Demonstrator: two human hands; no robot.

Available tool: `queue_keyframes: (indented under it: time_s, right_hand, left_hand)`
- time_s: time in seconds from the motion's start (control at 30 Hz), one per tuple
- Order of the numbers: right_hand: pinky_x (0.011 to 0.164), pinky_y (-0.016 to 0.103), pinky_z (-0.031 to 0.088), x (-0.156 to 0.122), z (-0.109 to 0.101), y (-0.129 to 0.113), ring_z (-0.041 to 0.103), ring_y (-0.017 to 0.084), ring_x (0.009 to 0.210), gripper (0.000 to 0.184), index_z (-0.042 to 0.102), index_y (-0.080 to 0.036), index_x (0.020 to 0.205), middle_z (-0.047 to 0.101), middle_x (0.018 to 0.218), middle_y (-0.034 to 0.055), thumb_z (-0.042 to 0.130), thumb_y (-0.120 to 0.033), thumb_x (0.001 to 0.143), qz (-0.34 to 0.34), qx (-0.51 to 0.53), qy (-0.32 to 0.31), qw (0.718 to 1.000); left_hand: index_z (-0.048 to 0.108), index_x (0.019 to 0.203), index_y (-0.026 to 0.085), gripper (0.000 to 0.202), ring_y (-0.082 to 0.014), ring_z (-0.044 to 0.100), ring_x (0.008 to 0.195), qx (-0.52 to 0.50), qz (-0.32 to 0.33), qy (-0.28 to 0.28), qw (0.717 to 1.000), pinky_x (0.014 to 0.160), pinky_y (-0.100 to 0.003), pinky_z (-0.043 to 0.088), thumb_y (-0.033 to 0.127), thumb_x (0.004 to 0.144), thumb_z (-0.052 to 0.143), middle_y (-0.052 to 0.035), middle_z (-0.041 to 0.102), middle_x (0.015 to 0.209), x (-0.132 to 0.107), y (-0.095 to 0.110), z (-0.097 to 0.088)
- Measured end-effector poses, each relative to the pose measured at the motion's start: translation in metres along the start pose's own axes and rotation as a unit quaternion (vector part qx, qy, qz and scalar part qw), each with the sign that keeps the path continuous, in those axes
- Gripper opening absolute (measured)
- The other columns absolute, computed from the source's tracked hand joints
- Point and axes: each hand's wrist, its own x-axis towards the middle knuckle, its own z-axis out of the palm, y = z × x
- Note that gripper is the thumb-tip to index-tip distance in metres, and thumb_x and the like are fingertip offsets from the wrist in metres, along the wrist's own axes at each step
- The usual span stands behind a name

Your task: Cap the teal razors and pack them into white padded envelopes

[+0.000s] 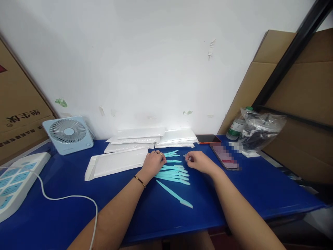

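Observation:
My left hand (153,162), with rings and a beaded bracelet, is closed on the handle end of a teal eyebrow razor (173,161), its other end pointing right. In a pinch, my right hand (199,161) holds a small clear piece, like a blade cap (184,156), just right of that razor. Below my left hand several teal razors (174,176) lie side by side, their pale tips to the right. A single razor (174,193) lies slanted nearer the front edge. A few more razors (171,153) lie behind my left fingers, partly hidden.
White padded mailers (137,133) are stacked along the wall, with one mailer (117,163) left of my hand. Two phones (225,158) lie at right, near a bottle (236,128) and a bagged item (260,128). A fan (69,133) and power strip (20,180) stand left.

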Motion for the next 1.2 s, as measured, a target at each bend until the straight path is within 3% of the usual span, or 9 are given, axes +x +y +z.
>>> queue_keyframes:
  time_s: [0.23,0.5,0.6,0.67,0.77,0.83,1.0,1.1,1.2]
  right_hand:
    - [0.055,0.022,0.037,0.0,-0.001,-0.001,0.051,0.012,0.059,0.019,0.066,-0.018,0.087,0.062,0.07,0.0012,0.049,-0.024,0.08,-0.041,0.089,0.02,0.995]
    - [0.058,0.024,0.042,0.003,0.011,-0.005,0.054,0.013,0.062,0.02,0.066,-0.019,0.092,0.064,0.075,0.0019,0.051,-0.027,0.081,-0.071,0.15,-0.005,0.986]
    - [0.059,0.025,0.044,0.002,0.006,-0.003,0.057,0.014,0.065,0.021,0.066,-0.019,0.094,0.066,0.079,0.0032,0.051,-0.029,0.082,-0.077,0.178,-0.009,0.981]
    - [0.062,0.026,0.044,0.002,-0.001,0.005,0.058,0.016,0.069,0.024,0.066,-0.019,0.097,0.068,0.085,0.0048,0.05,-0.03,0.083,-0.059,0.165,0.048,0.983]
    - [0.065,0.028,0.044,0.004,-0.011,0.022,0.058,0.017,0.071,0.023,0.067,-0.019,0.095,0.068,0.09,0.0057,0.05,-0.027,0.081,-0.006,0.087,0.159,0.983]
    - [0.065,0.028,0.043,0.005,-0.012,0.032,0.057,0.016,0.068,0.02,0.068,-0.019,0.09,0.067,0.085,0.0048,0.051,-0.024,0.079,0.019,0.032,0.173,0.984]
    - [0.068,0.026,0.042,0.011,0.002,0.034,0.057,0.016,0.073,0.014,0.068,-0.02,0.083,0.062,0.085,0.0041,0.057,-0.02,0.074,-0.001,-0.036,0.115,0.993]
    - [0.07,0.026,0.042,0.014,0.01,0.03,0.057,0.016,0.075,0.01,0.067,-0.02,0.081,0.059,0.087,0.0044,0.059,-0.022,0.075,-0.005,-0.048,0.087,0.995]
    - [0.073,0.026,0.042,0.016,0.014,0.03,0.057,0.016,0.078,0.008,0.066,-0.019,0.079,0.058,0.089,0.0046,0.06,-0.02,0.075,-0.003,-0.042,0.065,0.997]
  left_hand:
    - [0.063,0.08,0.023,0.011,-0.0193,0.056,0.089,-0.015,-0.003,0.013,1.0,0.076,-0.031,0.039,0.031,0.081,0.056,-0.0015,0.062,0.087,-0.001,0.0,-0.006]
    - [0.064,0.08,0.022,0.012,-0.0199,0.055,0.091,-0.031,0.032,0.009,0.999,0.078,-0.032,0.038,0.031,0.082,0.056,-0.002,0.062,0.088,-0.004,0.013,-0.012]
    - [0.064,0.084,0.021,0.018,-0.0202,0.055,0.092,-0.042,0.05,-0.012,0.998,0.081,-0.033,0.039,0.034,0.085,0.052,-0.0031,0.062,0.089,-0.011,0.017,-0.016]
    - [0.061,0.102,0.022,0.032,-0.0225,0.053,0.1,-0.066,0.082,-0.043,0.994,0.085,-0.034,0.039,0.045,0.081,0.055,-0.0049,0.061,0.102,-0.017,0.019,-0.018]
    - [0.039,0.133,0.027,0.089,-0.0297,0.04,0.12,-0.091,0.182,-0.118,0.972,0.098,-0.04,0.033,0.062,0.057,0.07,-0.0077,0.046,0.132,-0.026,0.02,-0.02]
    - [0.029,0.139,0.03,0.105,-0.0325,0.034,0.125,-0.088,0.218,-0.162,0.958,0.101,-0.043,0.029,0.064,0.05,0.073,-0.0078,0.04,0.138,-0.029,0.021,-0.019]
    - [0.036,0.136,0.031,0.081,-0.0279,0.043,0.115,-0.088,0.205,-0.173,0.959,0.094,-0.039,0.036,0.057,0.066,0.067,-0.0064,0.05,0.126,-0.034,0.031,-0.017]
    - [0.039,0.134,0.03,0.078,-0.0266,0.045,0.112,-0.086,0.22,-0.166,0.957,0.091,-0.036,0.038,0.058,0.066,0.067,-0.0055,0.051,0.124,-0.034,0.033,-0.017]
    - [0.042,0.131,0.028,0.067,-0.0253,0.047,0.111,-0.066,0.185,-0.109,0.974,0.091,-0.035,0.039,0.057,0.073,0.061,-0.006,0.052,0.123,-0.027,0.024,-0.014]
